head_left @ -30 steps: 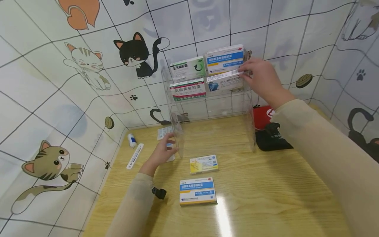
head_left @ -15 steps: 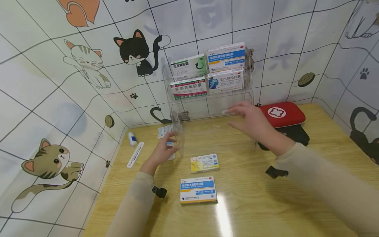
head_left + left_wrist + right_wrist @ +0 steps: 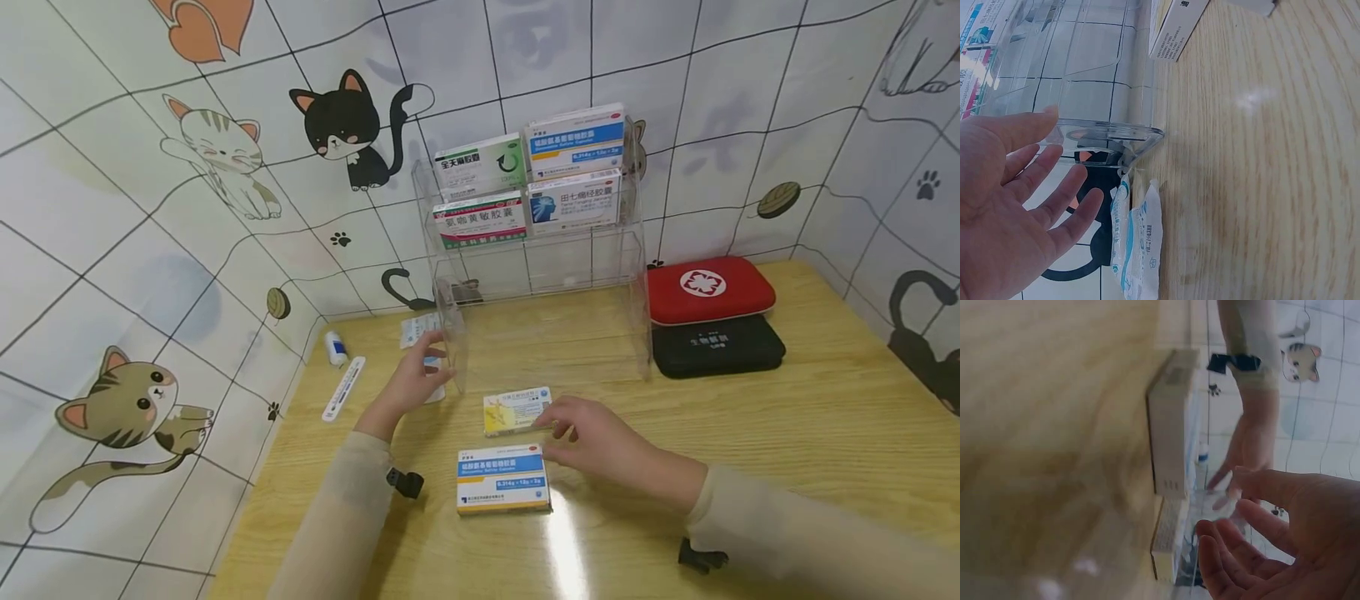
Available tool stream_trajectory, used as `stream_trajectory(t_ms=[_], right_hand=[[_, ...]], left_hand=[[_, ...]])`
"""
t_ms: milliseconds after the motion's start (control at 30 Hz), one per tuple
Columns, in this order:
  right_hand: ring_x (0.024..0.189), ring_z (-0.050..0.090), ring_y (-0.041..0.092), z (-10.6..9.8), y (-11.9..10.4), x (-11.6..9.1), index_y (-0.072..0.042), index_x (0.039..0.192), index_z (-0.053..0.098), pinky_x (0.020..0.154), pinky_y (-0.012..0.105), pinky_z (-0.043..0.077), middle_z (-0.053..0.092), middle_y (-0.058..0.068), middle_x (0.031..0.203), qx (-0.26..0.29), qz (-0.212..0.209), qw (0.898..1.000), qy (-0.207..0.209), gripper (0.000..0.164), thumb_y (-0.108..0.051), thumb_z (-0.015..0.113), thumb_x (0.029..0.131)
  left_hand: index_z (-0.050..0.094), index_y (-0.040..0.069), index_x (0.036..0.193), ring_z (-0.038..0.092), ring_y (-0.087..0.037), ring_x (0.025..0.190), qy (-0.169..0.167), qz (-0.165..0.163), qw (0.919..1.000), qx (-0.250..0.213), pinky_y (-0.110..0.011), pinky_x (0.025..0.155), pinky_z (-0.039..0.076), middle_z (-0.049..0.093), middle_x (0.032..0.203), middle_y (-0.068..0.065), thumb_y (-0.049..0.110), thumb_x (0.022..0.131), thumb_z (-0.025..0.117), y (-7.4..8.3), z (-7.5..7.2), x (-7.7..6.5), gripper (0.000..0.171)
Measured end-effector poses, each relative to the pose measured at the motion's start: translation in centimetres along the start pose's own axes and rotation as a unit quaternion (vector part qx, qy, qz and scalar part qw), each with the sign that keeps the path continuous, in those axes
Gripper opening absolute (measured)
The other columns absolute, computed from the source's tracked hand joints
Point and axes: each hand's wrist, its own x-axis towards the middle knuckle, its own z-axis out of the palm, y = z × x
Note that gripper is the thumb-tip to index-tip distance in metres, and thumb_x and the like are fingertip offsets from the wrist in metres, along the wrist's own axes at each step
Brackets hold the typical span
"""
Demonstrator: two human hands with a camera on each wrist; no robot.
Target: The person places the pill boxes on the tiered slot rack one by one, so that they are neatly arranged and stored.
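My right hand point(image 3: 596, 437) hovers over the table, fingers loosely bent, beside two medicine boxes. One is a white and yellow medicine box point(image 3: 501, 414); nearer lies a larger white and blue medicine box point(image 3: 502, 483). In the right wrist view a gap shows between the right fingers and both boxes. My left hand point(image 3: 411, 379) is at the left side panel of a clear acrylic rack point(image 3: 1110, 126), fingers spread; whether it touches is hard to tell. The rack's upper tiers hold a green box point(image 3: 468, 171), a blue box point(image 3: 573, 150), a red-edged box point(image 3: 480, 223) and a white box point(image 3: 581, 202).
Right of the rack, a red zip case point(image 3: 720, 304) rests on a black case point(image 3: 716, 350). On the left lie a small white bottle point(image 3: 335, 348), a white strip point(image 3: 343, 389) and flat white packets point(image 3: 1141, 250). A patterned wall stands behind.
My right hand has let go of the white box on the rack's right side and come down to the boxes on the table. My left hand has stayed in place.
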Motion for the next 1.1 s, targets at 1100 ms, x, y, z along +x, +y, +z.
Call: stream_trajectory(t_ms=[1100], right_hand=[[0.093,0.072,0.013,0.4,-0.4,-0.9,-0.021,0.103,0.074,0.077,0.024,0.061,0.074,0.000,0.111,0.144,0.090,0.985,0.043,0.021,-0.009,0.083,0.087]], left_hand=[[0.036,0.011,0.155,0.051,-0.036,0.138,0.001,-0.002,1.0000,0.001,-0.056,0.111,0.049,0.040,0.159,-0.014,0.010,0.101,0.066,0.2,0.0,-0.1,0.062]])
